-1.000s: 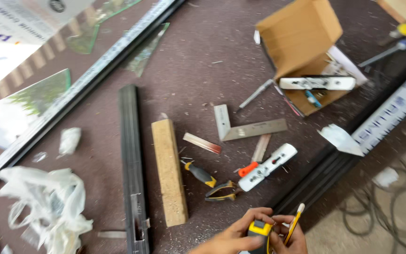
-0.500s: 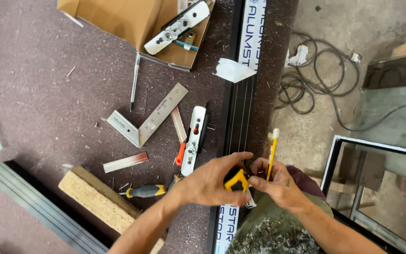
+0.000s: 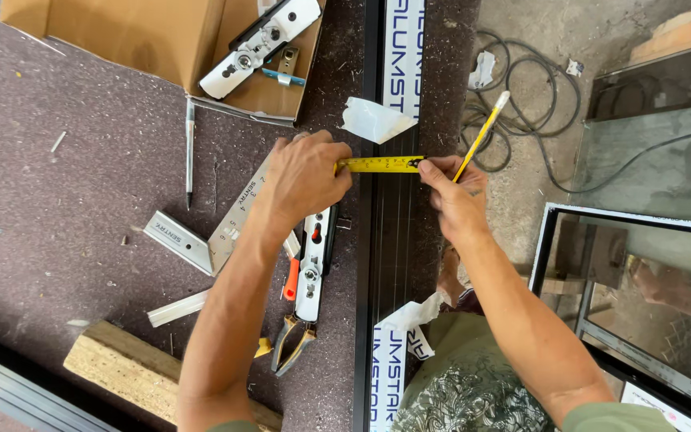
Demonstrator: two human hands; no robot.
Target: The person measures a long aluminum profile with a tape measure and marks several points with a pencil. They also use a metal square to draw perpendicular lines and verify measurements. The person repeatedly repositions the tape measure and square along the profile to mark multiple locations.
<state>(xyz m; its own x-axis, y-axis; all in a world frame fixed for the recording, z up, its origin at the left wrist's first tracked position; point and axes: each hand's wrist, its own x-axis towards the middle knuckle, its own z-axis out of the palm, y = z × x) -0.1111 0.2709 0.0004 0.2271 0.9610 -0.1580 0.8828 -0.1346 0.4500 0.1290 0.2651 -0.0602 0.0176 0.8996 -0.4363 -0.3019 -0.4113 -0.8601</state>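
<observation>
A dusty purple-brown bench top (image 3: 81, 200), with a grey workshop floor off to the right.

Across the middle, a yellow tape measure (image 3: 377, 164), pulled out flat and lying crosswise over a long black metal bar (image 3: 393, 240). At one end the left hand (image 3: 305, 180), curled shut over the tape's case, case itself hidden under the fingers. At the other end the right hand (image 3: 453, 196), pinching the tape's tip at the bar's far edge, with a yellow pencil (image 3: 481, 136) tucked in the same fingers, pointing up and away.

Just beside the left hand, a white lock piece (image 3: 313, 264) with an orange bit, and a metal square (image 3: 201, 232) partly under the wrist. Lower down, pliers (image 3: 289, 344) and a wood block (image 3: 121, 368). Higher up, an open cardboard box (image 3: 121, 32) with a white handle part (image 3: 261, 48) inside. On the floor, loops of black cable (image 3: 537, 96) and a framed glass pane (image 3: 641, 264).

Likely trouble: tape tip slipping off the bar's edge, because of a thin pinch shared with the pencil. Tape sitting a little crooked across the bar, giving a wrong reading. Tape snapping back toward the left hand if let go. Pencil dropping to the floor near the cable.
</observation>
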